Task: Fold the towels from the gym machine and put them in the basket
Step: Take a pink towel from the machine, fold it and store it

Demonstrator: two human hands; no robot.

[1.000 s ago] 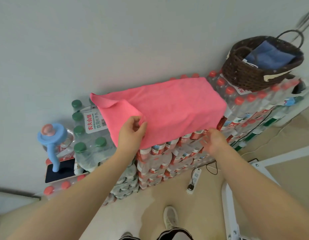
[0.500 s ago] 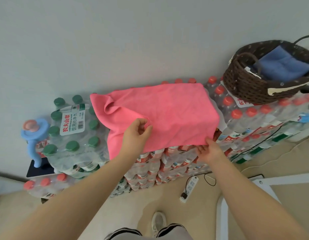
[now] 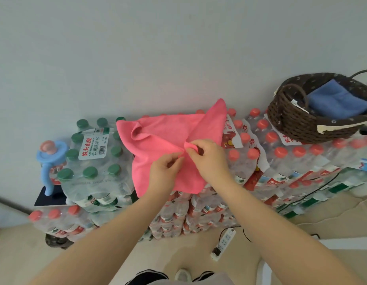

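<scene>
The pink towel (image 3: 158,140) lay on stacked packs of water bottles (image 3: 291,167), its right corner lifted. The left hand (image 3: 165,172) and right hand (image 3: 207,159) pinched it at the middle, fingers curled. Far right, a brown wicker basket (image 3: 297,122) held a folded blue towel (image 3: 337,101).
</scene>
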